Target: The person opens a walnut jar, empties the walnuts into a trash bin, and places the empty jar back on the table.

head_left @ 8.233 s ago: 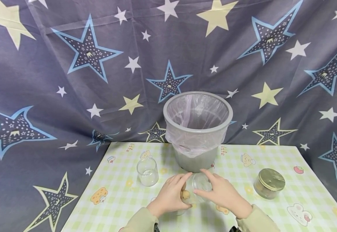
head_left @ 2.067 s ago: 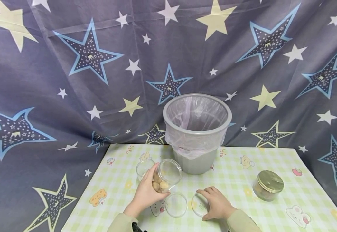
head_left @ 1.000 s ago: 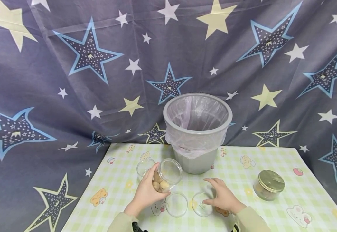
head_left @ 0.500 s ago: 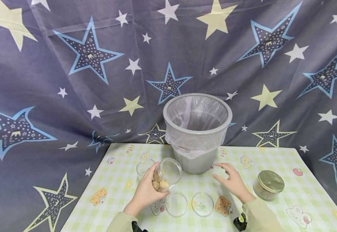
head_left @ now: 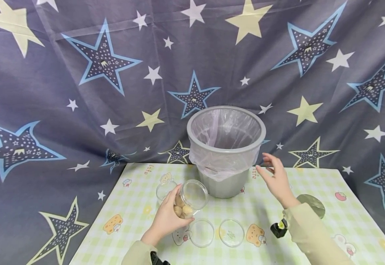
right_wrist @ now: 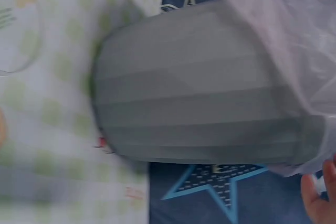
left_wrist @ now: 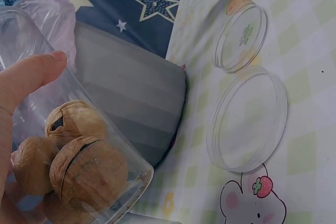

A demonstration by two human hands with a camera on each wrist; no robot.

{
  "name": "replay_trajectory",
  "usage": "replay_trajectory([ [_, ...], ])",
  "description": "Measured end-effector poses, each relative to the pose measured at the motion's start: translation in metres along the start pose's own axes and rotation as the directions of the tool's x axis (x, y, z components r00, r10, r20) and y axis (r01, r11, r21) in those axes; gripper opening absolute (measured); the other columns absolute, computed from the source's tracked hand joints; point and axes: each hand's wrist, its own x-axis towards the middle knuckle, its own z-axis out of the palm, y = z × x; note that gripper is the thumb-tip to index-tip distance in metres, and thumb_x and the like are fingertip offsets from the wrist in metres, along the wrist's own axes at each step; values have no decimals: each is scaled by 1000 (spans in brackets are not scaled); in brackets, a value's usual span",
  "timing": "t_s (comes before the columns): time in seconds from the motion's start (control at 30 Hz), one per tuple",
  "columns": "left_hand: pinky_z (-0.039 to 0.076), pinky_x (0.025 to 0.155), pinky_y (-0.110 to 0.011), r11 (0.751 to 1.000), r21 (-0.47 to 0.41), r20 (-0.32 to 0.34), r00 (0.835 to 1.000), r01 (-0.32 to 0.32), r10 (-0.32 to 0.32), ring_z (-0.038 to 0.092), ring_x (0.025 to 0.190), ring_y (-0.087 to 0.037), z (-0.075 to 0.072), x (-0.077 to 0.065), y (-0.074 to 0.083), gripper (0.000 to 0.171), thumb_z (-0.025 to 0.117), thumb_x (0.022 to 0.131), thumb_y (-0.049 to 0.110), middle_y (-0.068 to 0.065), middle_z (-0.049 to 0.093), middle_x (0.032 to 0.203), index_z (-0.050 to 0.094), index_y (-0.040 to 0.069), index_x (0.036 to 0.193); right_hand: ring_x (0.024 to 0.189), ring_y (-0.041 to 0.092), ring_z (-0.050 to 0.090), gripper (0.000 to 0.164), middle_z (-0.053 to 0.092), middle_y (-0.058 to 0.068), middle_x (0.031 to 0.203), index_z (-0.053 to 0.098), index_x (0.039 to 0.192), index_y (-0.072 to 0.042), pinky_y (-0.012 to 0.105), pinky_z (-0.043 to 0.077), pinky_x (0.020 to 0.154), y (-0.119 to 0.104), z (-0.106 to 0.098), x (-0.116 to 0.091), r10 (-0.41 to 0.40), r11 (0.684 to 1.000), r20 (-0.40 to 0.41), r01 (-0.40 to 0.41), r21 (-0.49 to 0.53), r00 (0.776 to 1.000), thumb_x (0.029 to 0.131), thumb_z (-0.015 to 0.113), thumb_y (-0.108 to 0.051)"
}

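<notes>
My left hand [head_left: 166, 219] grips a clear jar [head_left: 195, 194] round its side, tilted above the table with its uncovered mouth turned to the right. Several walnuts [left_wrist: 89, 174] lie inside; some of the shells show cracks. Below the jar are two clear round lids [head_left: 202, 233], flat and side by side on the cloth. My right hand [head_left: 276, 180] is raised beside the right side of a grey bin [head_left: 223, 186], thumb and fingers apart, holding nothing. Over the bin's rim hangs a translucent pinkish bag [head_left: 223, 162]; in the right wrist view the fingertips are close to it.
Behind my left hand stands another clear jar [head_left: 164, 190], partly hidden. To the right is a jar with a gold lid [head_left: 314, 204], mostly covered by my right forearm. The checked tablecloth [head_left: 136, 213] ends at a star-patterned curtain [head_left: 129, 110].
Over the last two seconds my right hand has released the right-hand lid on the table, then risen away and right to the bin's side. The left hand still holds the walnut jar in place.
</notes>
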Motion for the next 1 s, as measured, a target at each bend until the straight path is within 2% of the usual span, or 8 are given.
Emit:
replay_trajectory([
  [0.07,41,102,-54,1000,1,-2,1000,-5,5,48,125,-31,0,0,-1,109,92,53,27,-9,49,137,33,19,145,112,29,47,49,45,25,121,42,135,3,51,43,96,-8,-4,9,4,1000,-5,-4,11,1000,91,60,-9],
  [0.1,41,102,-53,1000,1,-2,1000,-6,6,48,125,-31,1,1,-1,109,92,53,27,-9,49,137,33,19,145,114,37,45,50,44,25,122,41,136,3,51,42,97,-12,-5,14,10,1000,-2,-10,11,1000,91,60,-10],
  [0.3,41,102,-53,1000,-10,0,1000,-14,14,49,125,-31,1,2,0,109,92,53,27,-10,50,137,34,17,145,126,44,34,63,26,29,139,29,146,-4,58,35,104,-36,-13,38,76,997,76,-76,-3,994,94,58,-25],
  [0.5,40,103,-53,1000,5,10,1000,-8,8,46,127,-31,2,3,1,109,92,53,29,-8,47,140,34,18,145,132,47,27,77,7,29,150,14,152,-14,59,32,106,-49,-16,53,176,984,171,-170,-47,969,93,54,-44],
  [0.67,41,102,-53,1000,5,11,1000,-18,18,47,127,-31,2,3,1,109,92,53,29,-8,48,139,34,18,145,127,45,33,81,8,30,150,10,153,-15,58,35,102,-54,-14,58,240,970,203,-226,-92,949,92,52,-47],
  [0.87,42,102,-52,1000,6,5,1000,-16,16,49,124,-29,2,2,1,109,92,53,28,-7,51,135,34,18,145,108,34,41,81,15,29,148,12,152,-10,46,39,91,-52,-9,61,266,962,201,-248,-111,943,92,53,-47],
  [1.0,42,101,-52,1000,4,5,1000,-10,10,50,122,-30,2,3,1,108,92,53,28,-8,52,133,34,19,144,123,42,39,80,13,27,150,13,151,-8,51,38,101,-47,-7,60,275,961,214,-259,-100,937,93,52,-47],
])
